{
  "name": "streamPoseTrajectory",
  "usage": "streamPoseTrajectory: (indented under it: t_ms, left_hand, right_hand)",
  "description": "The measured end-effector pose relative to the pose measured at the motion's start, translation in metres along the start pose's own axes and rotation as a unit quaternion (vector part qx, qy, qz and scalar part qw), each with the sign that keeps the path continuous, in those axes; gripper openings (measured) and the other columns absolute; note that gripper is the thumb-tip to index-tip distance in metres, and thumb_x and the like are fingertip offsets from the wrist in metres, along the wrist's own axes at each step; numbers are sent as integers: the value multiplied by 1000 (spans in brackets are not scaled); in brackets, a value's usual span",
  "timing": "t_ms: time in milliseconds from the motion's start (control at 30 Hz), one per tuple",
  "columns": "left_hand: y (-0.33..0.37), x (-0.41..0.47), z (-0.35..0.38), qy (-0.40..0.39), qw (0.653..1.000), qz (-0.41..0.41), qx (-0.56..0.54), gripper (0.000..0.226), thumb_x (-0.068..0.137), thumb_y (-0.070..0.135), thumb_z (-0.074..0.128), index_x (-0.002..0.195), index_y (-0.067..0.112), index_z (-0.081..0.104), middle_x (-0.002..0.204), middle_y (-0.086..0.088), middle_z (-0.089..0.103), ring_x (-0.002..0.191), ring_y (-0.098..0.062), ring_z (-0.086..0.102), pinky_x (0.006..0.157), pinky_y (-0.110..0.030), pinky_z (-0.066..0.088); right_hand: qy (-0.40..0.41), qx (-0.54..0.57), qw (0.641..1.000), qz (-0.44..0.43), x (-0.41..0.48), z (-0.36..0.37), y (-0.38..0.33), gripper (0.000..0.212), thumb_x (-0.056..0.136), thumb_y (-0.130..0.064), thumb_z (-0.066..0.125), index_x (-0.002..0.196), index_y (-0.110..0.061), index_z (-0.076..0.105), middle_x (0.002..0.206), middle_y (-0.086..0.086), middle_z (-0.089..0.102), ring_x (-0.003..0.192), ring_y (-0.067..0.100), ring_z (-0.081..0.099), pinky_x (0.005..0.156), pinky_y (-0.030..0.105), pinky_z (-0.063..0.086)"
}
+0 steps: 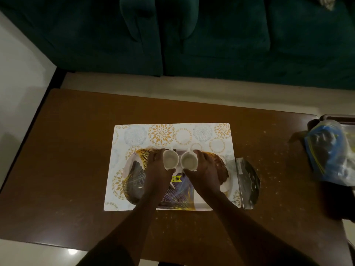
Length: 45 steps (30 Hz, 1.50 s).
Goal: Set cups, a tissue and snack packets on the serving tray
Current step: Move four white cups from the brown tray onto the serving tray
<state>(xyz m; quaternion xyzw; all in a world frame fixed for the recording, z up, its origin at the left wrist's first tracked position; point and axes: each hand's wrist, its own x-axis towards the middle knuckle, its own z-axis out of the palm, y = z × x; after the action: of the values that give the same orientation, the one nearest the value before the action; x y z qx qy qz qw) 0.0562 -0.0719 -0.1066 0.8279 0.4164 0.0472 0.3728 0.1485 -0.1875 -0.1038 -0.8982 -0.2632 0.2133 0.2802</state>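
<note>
A patterned serving tray with a yellow price sticker lies on a floral placemat in the middle of the brown table. Two white cups stand side by side over the tray's far part. My left hand is wrapped around the left cup. The right cup is gripped by my right hand. Both cups are upright, handles pointing away from me. A silvery-black snack packet lies just right of the placemat. No tissue can be made out.
A clear plastic bag with blue and dark contents sits at the table's right edge, beside a dark tray-like object. A dark green sofa runs behind the table. Pale floor shows on the left.
</note>
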Motion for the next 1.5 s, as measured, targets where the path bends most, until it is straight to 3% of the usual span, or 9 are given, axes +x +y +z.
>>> streamPoseTrajectory:
  t_ms: [333, 467, 567, 767, 900, 1067, 1300, 1433, 1500]
  left_hand:
    - [-2, 3, 6, 2, 1000, 6, -4, 71, 70, 25, 83, 130, 8, 51, 129, -13, 54, 118, -27, 49, 88, -35, 46]
    - [0, -1, -3, -10, 1000, 16, 16, 96, 63, 34, 87, 141, 10, 38, 140, -14, 41, 125, -28, 46, 90, -38, 48]
    - [7, -2, -20, 3, 996, 23, 84, 108, 59, 48, 85, 147, 19, 28, 149, -11, 31, 133, -31, 38, 97, -49, 43]
    - [84, 29, -17, 63, 991, 64, 100, 86, 74, 67, 61, 142, 23, 33, 146, -6, 36, 130, -30, 40, 99, -52, 36]
    - [217, 34, 85, 5, 986, 158, 49, 75, 82, 63, 56, 141, 22, 35, 142, -6, 43, 127, -28, 45, 98, -50, 43]
    - [260, 37, 123, 3, 983, 182, 3, 72, 83, 39, 69, 143, 21, 33, 147, -8, 39, 134, -25, 42, 102, -42, 47]
    - [408, 9, 300, -99, 966, 236, -24, 68, 82, 24, 72, 141, 21, 38, 141, -8, 47, 126, -25, 48, 94, -37, 49]
    - [443, -2, 365, -132, 954, 267, -21, 54, 80, 21, 72, 129, 21, 50, 123, -5, 59, 109, -25, 58, 80, -24, 38]
    - [458, -8, 393, -142, 949, 279, -29, 56, 79, 20, 72, 130, 20, 50, 125, -4, 59, 112, -25, 57, 87, -28, 40]
  right_hand:
    - [7, 13, 1000, -5, 4, 0, 3, 70, 75, -34, 78, 133, -14, 45, 129, 5, 56, 116, 19, 51, 91, 30, 47]
    - [10, 19, 1000, -15, 2, -8, 0, 84, 71, -41, 79, 140, -13, 39, 135, 10, 52, 122, 25, 49, 96, 39, 49]
    - [46, 29, 998, -19, 10, -36, 3, 78, 76, -46, 72, 139, -16, 37, 139, 10, 48, 124, 26, 48, 92, 40, 51]
    - [138, 0, 990, -4, 60, -142, 44, 55, 88, -48, 56, 131, -18, 42, 133, 8, 50, 121, 26, 49, 84, 35, 48]
    - [227, -46, 972, 44, 67, -268, 167, 44, 88, -33, 60, 127, -17, 46, 133, 9, 49, 119, 27, 50, 85, 38, 48]
    - [214, -32, 972, 97, 62, -301, 208, 38, 83, -18, 62, 119, -11, 50, 125, 12, 53, 116, 33, 49, 86, 40, 44]
    - [282, -44, 938, 198, 6, -422, 384, 51, 79, -33, 59, 123, -8, 51, 126, 17, 55, 118, 38, 49, 88, 43, 45]
    - [247, -31, 939, 238, -3, -454, 444, 53, 78, -29, 64, 125, -10, 47, 128, 15, 51, 120, 37, 46, 86, 44, 44]
    - [224, -43, 944, 238, 1, -461, 469, 57, 78, -27, 67, 128, -12, 44, 131, 13, 49, 122, 36, 45, 88, 44, 44]
